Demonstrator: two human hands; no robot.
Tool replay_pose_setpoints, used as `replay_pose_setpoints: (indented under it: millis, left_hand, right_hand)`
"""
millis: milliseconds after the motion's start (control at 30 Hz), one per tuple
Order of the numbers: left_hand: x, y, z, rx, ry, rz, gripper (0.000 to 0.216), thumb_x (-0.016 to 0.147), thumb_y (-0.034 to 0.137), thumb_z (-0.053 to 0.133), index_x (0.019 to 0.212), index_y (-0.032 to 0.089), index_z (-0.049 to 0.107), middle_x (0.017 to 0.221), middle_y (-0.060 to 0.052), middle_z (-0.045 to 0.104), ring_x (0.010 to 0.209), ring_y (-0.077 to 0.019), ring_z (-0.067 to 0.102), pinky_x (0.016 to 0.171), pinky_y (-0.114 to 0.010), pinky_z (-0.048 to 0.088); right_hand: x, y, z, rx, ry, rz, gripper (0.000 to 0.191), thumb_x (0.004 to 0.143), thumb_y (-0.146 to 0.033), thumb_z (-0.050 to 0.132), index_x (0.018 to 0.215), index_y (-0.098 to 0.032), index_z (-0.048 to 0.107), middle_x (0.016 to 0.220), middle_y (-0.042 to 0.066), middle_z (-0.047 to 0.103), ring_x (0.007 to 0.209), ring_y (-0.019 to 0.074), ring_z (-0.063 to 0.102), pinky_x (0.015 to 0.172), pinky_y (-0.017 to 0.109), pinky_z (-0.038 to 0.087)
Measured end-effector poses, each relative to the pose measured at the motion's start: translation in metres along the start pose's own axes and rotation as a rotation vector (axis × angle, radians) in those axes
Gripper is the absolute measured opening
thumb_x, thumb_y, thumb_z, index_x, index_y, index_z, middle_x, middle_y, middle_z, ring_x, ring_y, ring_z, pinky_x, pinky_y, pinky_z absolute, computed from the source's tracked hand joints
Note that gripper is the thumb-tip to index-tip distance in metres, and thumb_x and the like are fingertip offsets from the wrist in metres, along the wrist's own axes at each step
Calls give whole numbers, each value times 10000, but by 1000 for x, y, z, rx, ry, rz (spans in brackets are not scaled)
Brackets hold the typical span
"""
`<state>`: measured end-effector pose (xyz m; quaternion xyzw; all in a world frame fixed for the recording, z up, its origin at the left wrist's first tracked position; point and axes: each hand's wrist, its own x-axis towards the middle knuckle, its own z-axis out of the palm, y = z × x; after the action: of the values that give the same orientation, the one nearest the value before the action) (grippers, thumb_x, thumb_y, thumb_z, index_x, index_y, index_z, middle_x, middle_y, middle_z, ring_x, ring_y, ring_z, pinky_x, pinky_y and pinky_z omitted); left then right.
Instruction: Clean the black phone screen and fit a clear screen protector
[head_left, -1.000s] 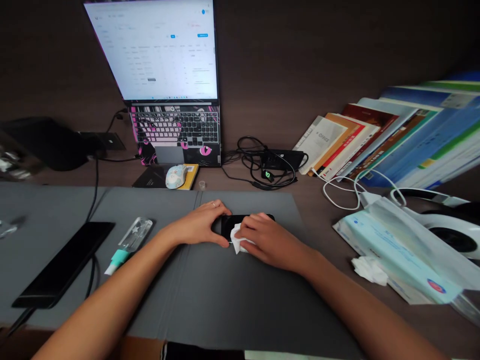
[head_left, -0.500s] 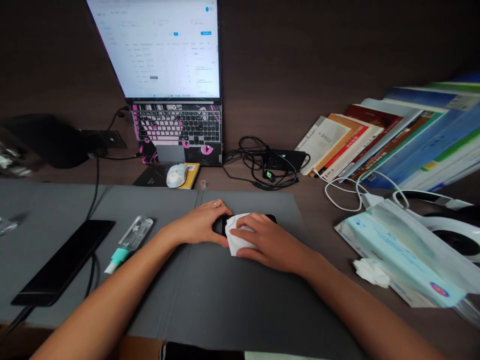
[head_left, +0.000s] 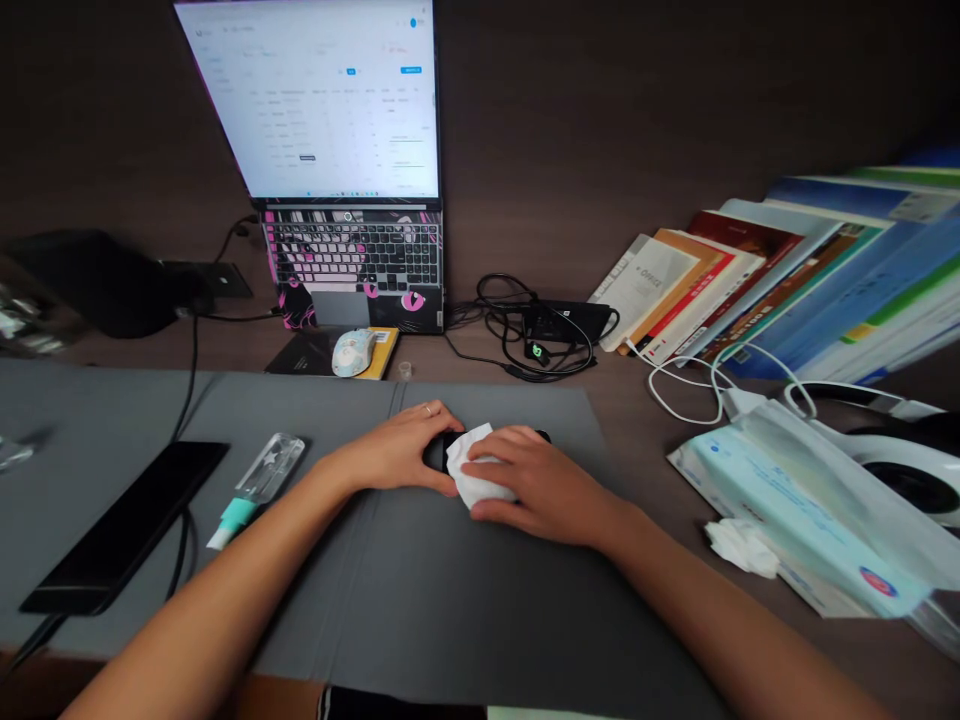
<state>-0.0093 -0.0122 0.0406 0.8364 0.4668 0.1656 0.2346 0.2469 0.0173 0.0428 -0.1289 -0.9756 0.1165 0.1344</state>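
My left hand (head_left: 401, 447) has its thumb and fingers closed about the left end of a flat black object (head_left: 448, 441) on the desk mat. Most of that object is covered, so its kind does not show. In my right hand (head_left: 540, 487) is a crumpled white tissue (head_left: 466, 468), pressed down on top of the black object. Left of my left forearm lies a clear spray bottle (head_left: 271, 468) with a mint-green neck. Beyond it, a large black phone or tablet (head_left: 127, 525) rests on the mat with a cable at its lower end.
A laptop (head_left: 356, 265) stands open at the back, with a patterned mouse (head_left: 353, 353) before it. Black cables and a power adapter (head_left: 566, 320) lie right of it. Leaning books (head_left: 720, 285), a tissue pack (head_left: 795, 510), a crumpled tissue (head_left: 742, 547) and white headphones (head_left: 892, 450) fill the right side.
The tissue under my right hand has shifted slightly left and its upper edge has turned and creased. My left hand keeps its place.
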Motion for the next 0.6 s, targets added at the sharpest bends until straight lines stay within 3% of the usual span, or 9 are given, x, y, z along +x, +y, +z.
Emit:
replay_pose_setpoints:
  millis: [100,267,367,467,533,600]
  left_hand:
    - [0,-1,1,1,3,-11,632,743,575,822,1223,234,593,1150,-64,590,1102,-292,571,960,-406,455]
    - [2,0,0,-6,-20,0,504,781,552,787,1119,217,622,1081,-58,595,1022,-270,574,903,-384,462]
    - [2,0,0,-3,-19,-4,540,770,556,794,1154,222,613,1098,-61,601,1030,-275,575,914,-392,460]
    - [1,-2,1,-3,-7,-7,637,750,600,804,1226,235,587,1142,-68,597,1089,-289,571,949,-407,454]
    - [1,-2,1,2,-1,-13,676,730,619,814,1234,232,583,1154,-72,592,1107,-296,568,962,-415,452]
    - [1,-2,1,9,-4,-11,668,733,605,818,1230,225,585,1152,-71,589,1109,-296,568,962,-412,454]
  right_hand:
    - [1,1,1,-21,24,82,413,1019,-498,526,1250,-186,665,1246,119,661,1173,275,565,1028,460,404]
    - [7,-10,3,-9,-66,10,705,923,-643,599,1428,-158,516,1434,162,566,1330,313,464,1082,482,354]
    - [8,-12,0,5,-77,-42,580,961,-603,574,1357,-178,571,1358,125,633,1283,288,506,1057,468,344]
    - [6,-6,-4,-3,-31,-5,394,1007,-535,540,1128,-188,681,1122,82,723,1062,247,603,978,439,364]
    - [4,-3,-5,-11,0,43,370,1027,-508,515,1035,-189,703,1009,65,725,954,223,614,937,420,375]
    - [3,-2,-4,-22,-2,46,396,1013,-534,528,1096,-186,699,1081,85,712,993,234,609,944,423,381]
